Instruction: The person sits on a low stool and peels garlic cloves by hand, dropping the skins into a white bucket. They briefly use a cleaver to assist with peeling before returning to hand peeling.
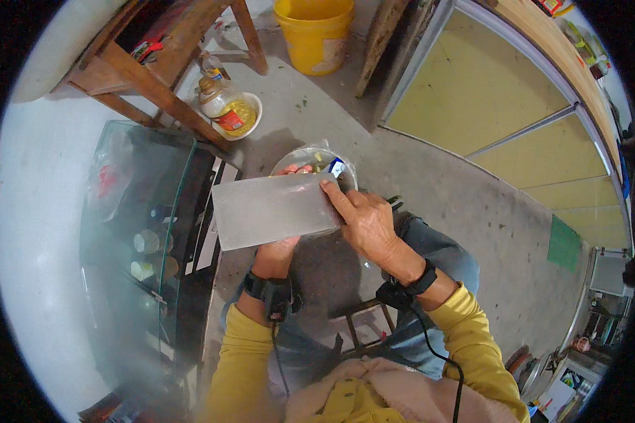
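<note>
A wide rectangular metal blade, looking like that of a cleaver (275,211), lies flat across the view above my lap. My right hand (368,222) is at its right end, with the index finger stretched onto the blade's face and the other fingers curled around that end, where the handle is hidden. My left hand (281,246) is beneath the blade, palm up; its wrist shows below the near edge and its fingertips beyond the far edge. Whether it grips anything is hidden. Behind the blade stands a round bin (354,180) with a clear plastic liner, holding scraps and a blue-and-white packet (337,167).
A glass-topped stand (177,195) with cups is at the left. Further off are a wooden bench (137,79), a large oil bottle (227,111) in a white bowl (256,113), a yellow bucket (312,37) and a yellow-panelled cabinet (487,90). A low stool (354,330) is between the knees.
</note>
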{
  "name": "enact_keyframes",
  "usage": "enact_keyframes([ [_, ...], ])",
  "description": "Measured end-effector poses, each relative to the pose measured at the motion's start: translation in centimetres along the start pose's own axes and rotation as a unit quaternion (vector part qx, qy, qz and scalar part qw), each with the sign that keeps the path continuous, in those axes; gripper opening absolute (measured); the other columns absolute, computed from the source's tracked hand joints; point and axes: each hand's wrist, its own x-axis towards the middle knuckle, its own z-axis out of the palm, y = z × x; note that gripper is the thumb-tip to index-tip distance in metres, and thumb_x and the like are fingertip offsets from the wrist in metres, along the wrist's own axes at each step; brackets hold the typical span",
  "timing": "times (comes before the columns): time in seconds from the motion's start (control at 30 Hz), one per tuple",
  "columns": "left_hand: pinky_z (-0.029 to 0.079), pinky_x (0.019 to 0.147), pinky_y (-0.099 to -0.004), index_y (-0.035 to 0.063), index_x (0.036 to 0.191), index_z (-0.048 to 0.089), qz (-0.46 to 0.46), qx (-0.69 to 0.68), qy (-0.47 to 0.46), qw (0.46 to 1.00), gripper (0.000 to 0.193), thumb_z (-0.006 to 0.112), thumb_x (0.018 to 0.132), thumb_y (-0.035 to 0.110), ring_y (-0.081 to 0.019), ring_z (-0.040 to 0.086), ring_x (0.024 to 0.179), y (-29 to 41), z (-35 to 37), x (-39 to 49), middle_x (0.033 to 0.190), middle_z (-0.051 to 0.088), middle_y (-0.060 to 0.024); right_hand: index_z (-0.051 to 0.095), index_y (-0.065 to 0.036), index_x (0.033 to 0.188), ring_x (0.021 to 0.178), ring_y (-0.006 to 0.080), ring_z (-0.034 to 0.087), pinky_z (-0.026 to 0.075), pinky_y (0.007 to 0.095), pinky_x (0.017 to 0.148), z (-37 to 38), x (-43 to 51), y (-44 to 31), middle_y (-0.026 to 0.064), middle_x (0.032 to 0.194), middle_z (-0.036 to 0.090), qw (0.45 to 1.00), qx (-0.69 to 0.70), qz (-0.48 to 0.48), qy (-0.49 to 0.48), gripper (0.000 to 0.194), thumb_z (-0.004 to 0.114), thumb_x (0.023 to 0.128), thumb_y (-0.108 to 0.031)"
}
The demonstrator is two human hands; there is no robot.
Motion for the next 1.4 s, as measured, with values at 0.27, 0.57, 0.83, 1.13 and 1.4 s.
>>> enact_keyframes([
  [0.27,0.035,0.111,-0.0403,0.0008,0.133,0.045,-0.058,-0.156,0.018,0.986,0.05,0.039,0.1,0.037,-0.0258,0.046,0.127,0.1,-0.4,-0.6,0.134,0.049,-0.0179,0.055,-0.013,0.125,0.069,0.0243,0.065,0.052,0.0366,0.06,0.0,0.0,0.1,0.0101,0.089,0.065,1.0,-0.008,-0.009,-0.006,0.05,0.06,0.076,-0.011],
  [0.57,0.032,0.113,-0.035,-0.003,0.138,0.035,-0.081,-0.234,-0.038,0.968,0.058,0.039,0.1,0.04,-0.0247,0.046,0.128,1.1,0.5,-1.1,0.137,0.044,-0.0203,0.053,-0.013,0.128,0.07,0.0235,0.065,0.052,0.0362,0.061,-0.1,-0.2,0.0,0.0097,0.092,0.065,0.999,-0.008,-0.03,-0.019,0.052,0.059,0.077,-0.012],
  [0.83,0.032,0.112,-0.0341,-0.0037,0.138,0.037,-0.073,-0.186,-0.002,0.98,0.058,0.042,0.099,0.039,-0.0227,0.047,0.127,1.3,1.5,-1.2,0.135,0.049,-0.0165,0.052,-0.013,0.13,0.068,0.0237,0.064,0.052,0.0367,0.06,0.0,-0.3,0.3,0.0093,0.09,0.064,0.999,-0.001,-0.032,-0.013,0.054,0.059,0.076,-0.011],
  [1.13,0.034,0.11,-0.0338,-0.0013,0.137,0.04,0.121,0.521,0.1,0.839,0.052,0.045,0.099,0.034,-0.022,0.047,0.126,1.2,1.5,-3.3,0.135,0.049,-0.0145,0.052,-0.014,0.13,0.066,0.0253,0.063,0.052,0.0374,0.059,-0.1,-0.5,0.3,0.0105,0.086,0.063,0.999,0.014,-0.026,-0.024,0.054,0.061,0.076,-0.011],
  [1.4,0.035,0.109,-0.0337,0.0007,0.137,0.041,0.161,0.652,0.101,0.734,0.049,0.046,0.099,0.031,-0.0215,0.046,0.127,0.6,0.0,-5.1,0.135,0.049,-0.0132,0.052,-0.014,0.129,0.064,0.0257,0.063,0.051,0.0374,0.057,0.1,-0.6,0.7,0.0103,0.085,0.063,0.999,0.023,-0.034,-0.028,0.054,0.062,0.076,-0.011],
])
